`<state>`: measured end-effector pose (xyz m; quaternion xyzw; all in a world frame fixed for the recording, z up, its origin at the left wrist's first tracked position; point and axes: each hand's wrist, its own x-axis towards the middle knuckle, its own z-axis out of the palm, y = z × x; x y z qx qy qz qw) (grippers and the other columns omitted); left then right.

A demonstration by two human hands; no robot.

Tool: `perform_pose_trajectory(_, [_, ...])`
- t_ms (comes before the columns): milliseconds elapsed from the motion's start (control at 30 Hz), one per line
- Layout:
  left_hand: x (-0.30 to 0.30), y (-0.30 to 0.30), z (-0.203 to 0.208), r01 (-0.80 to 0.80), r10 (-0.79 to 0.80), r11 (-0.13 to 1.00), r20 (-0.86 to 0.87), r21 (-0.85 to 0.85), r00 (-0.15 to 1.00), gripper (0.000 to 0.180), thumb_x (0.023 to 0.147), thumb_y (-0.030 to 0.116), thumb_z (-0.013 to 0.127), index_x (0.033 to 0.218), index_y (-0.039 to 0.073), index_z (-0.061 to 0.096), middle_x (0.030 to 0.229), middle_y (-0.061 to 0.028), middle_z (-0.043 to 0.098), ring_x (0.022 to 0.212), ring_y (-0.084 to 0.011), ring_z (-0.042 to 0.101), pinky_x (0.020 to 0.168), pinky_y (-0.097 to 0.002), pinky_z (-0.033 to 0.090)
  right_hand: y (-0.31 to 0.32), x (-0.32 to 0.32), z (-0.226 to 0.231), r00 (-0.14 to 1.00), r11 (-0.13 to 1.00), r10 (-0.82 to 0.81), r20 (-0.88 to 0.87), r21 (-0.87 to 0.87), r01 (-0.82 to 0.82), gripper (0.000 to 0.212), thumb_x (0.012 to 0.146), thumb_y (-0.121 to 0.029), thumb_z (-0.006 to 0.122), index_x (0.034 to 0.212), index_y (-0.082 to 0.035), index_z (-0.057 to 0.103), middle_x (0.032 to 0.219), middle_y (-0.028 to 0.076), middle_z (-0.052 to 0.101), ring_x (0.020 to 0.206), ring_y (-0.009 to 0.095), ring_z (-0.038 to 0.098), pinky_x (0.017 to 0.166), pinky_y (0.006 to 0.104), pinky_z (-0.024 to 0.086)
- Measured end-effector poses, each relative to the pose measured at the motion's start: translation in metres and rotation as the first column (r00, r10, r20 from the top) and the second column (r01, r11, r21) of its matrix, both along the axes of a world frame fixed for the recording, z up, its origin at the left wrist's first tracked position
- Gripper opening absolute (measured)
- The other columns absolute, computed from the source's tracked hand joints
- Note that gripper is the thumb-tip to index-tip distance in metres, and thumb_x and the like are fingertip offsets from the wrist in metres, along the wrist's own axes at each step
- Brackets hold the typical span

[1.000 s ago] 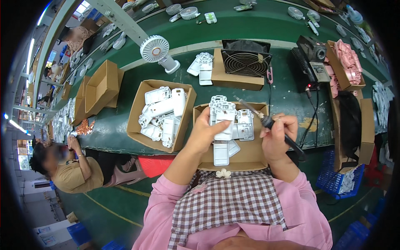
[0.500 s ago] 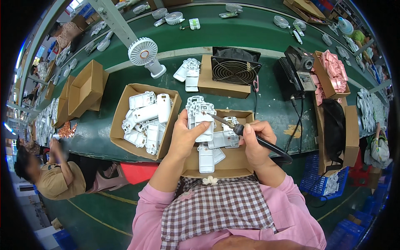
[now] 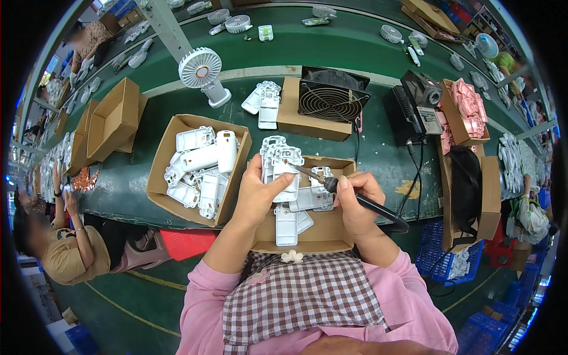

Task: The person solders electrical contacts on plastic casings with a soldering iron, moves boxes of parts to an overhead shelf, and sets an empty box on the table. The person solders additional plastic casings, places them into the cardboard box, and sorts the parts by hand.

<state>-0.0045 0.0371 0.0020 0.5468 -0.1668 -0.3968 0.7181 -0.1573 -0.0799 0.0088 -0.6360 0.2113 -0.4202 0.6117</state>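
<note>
My left hand is closed around white plastic housings, its thumb lying across the front one. In my right hand is a soldering iron, gripped like a pen by its dark handle. The iron's tip meets the front housing near a small copper-coloured spot, though exact contact is too small to tell. Below both hands sits a shallow cardboard box with several loose white housings in it. To the left, another cardboard box is filled with more white housings.
A white handheld fan stands at the back left. Behind my hands, a black caged fan sits on cardboard. A black soldering station stands to the right, its cable trailing down. Pink parts fill a box. A co-worker sits at left.
The whole view has shifted slightly, moving the scene a little left. My hands keep the same hold on housings and iron. The co-worker at left has shifted, with the arms now apart.
</note>
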Motion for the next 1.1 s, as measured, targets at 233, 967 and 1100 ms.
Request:
perform_pose_trajectory(233, [0.0001,0.0003,0.0000,-0.001,0.001,1.000,0.015,0.005,1.000,0.040,0.080,0.003,0.069,0.116,0.001,0.049,0.105,-0.0074,0.062,0.093,-0.0128,0.060,0.080,-0.0276,0.050,0.0003,0.0002,0.0006,1.000,1.000,0.004,-0.010,-0.011,-0.005,0.014,0.086,-0.004,0.064,0.077,-0.001,0.053,0.066,0.003,0.057,0.055,0.004,0.048,0.049,0.0207,0.039])
perform_pose_trajectory(967, [0.0007,0.0011,0.0006,0.025,-0.026,0.999,0.026,0.033,0.999,0.042,0.078,0.002,0.069,0.115,0.000,0.050,0.106,-0.0088,0.062,0.092,-0.0135,0.060,0.080,-0.0276,0.050,-0.0009,-0.0003,-0.0018,1.000,0.999,0.022,-0.018,-0.040,-0.022,0.015,0.090,-0.009,0.059,0.081,-0.003,0.049,0.067,0.006,0.053,0.049,0.008,0.050,0.045,0.0207,0.043])
perform_pose_trajectory(1100, [0.0006,0.0006,-0.0001,0.020,-0.022,0.999,0.048,0.047,0.999,0.042,0.078,0.001,0.069,0.115,-0.001,0.050,0.106,-0.0088,0.061,0.092,-0.0133,0.060,0.079,-0.0273,0.050,0.0006,0.0004,0.0002,0.999,0.999,0.028,-0.024,-0.032,-0.029,0.016,0.090,-0.010,0.060,0.081,-0.003,0.049,0.067,0.007,0.054,0.050,0.008,0.050,0.046,0.0208,0.043])
